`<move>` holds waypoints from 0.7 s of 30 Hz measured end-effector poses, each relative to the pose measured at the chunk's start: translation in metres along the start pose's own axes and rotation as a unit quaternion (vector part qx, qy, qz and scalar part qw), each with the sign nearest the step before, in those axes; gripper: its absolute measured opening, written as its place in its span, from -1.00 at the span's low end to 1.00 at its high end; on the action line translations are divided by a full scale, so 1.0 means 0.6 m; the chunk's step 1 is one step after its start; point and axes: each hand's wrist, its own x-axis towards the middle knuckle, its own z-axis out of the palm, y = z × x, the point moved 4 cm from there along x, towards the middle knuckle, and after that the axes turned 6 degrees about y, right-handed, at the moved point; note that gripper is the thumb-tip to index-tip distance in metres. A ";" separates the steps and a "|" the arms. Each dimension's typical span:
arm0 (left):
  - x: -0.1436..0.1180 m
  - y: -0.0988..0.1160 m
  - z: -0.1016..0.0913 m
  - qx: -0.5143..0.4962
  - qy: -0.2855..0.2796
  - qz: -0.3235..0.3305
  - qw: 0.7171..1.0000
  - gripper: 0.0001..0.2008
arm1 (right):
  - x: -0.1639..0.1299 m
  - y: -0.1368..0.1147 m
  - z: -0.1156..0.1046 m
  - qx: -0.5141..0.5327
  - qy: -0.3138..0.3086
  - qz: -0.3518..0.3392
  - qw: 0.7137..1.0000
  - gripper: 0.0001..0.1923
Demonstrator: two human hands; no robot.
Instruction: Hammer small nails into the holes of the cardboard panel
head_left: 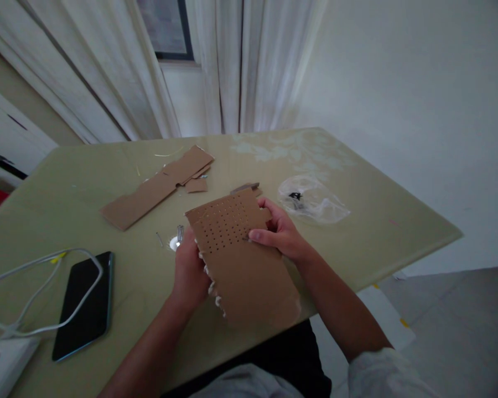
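Observation:
A brown piece of cardboard (pixel 249 282), punched with rows of small holes near its far end, is held tilted above the table's near edge. White lumps line its left edge. My left hand (pixel 188 271) grips that edge, its fingertips hidden behind the board. On the right edge my right hand (pixel 280 232) is closed, thumb on the face beside the holes and fingers behind. A small dark bit shows at the thumb tip, too small to name. Several nails (pixel 180 232) stand on a small white disc (pixel 174 244) just beyond my left hand; a loose one (pixel 159 239) lies beside them.
Cardboard strips (pixel 161 190) lie at the back left of the table (pixel 398 226). A dark-bladed tool (pixel 245 188) rests behind the board, partly hidden. A clear plastic bag (pixel 315 202) with black pieces sits to the right. A phone (pixel 85 304), white cable (pixel 91 257) and white device (pixel 8 362) occupy the left.

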 end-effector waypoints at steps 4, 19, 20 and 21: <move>0.015 0.000 -0.020 0.020 0.134 -0.029 0.990 -0.74 | 0.001 -0.002 -0.002 -0.007 0.032 -0.008 0.999 -0.31; -0.005 0.059 0.005 0.054 0.012 0.224 0.973 -0.79 | 0.004 0.001 0.015 -0.057 0.002 -0.012 0.998 -0.34; -0.006 0.058 0.004 0.035 0.010 0.237 0.971 -0.78 | 0.004 0.001 0.016 -0.056 0.000 -0.010 0.998 -0.34; -0.007 0.060 0.003 0.013 0.008 0.247 0.969 -0.78 | 0.003 0.002 0.016 -0.056 0.000 -0.006 0.998 -0.34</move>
